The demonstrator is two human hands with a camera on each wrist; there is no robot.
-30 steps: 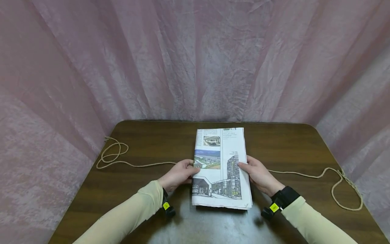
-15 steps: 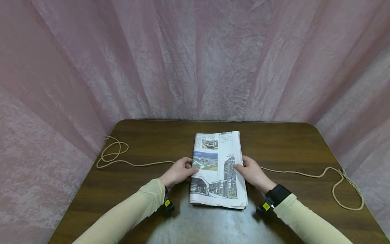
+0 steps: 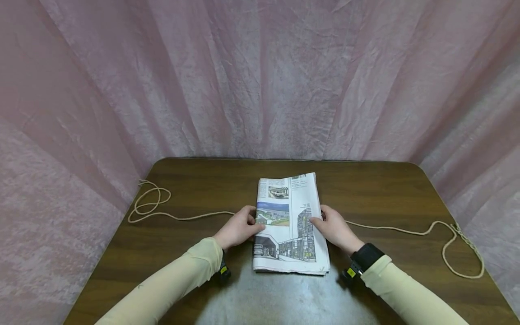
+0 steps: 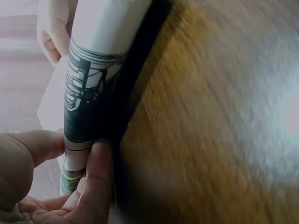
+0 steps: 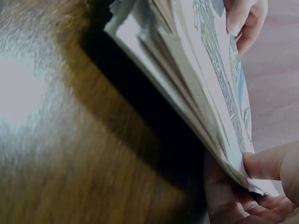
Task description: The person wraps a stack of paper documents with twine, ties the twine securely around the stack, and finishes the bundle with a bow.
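A folded newspaper (image 3: 286,234) with printed pictures lies between my two hands in the middle of the table. My left hand (image 3: 239,228) grips its rounded fold, thumb on top and fingers beneath, as the left wrist view shows. Along the opposite side my right hand (image 3: 335,228) pinches the loose page edges; in the right wrist view its thumb (image 5: 266,163) presses the top sheet and the fingers curl under the layers. A beige rope (image 3: 199,218) runs across the table and passes out of sight behind the hands and newspaper.
The rope's left end lies in loops near the table's left edge, and its right end (image 3: 448,228) loops near the right edge. Pink curtains (image 3: 260,81) hang behind and beside the brown wooden table (image 3: 203,180).
Both hands have brought the newspaper slightly left and lower in the head view, mostly in the first half second. The right hand has shifted left with it; the rope's loops stay put.
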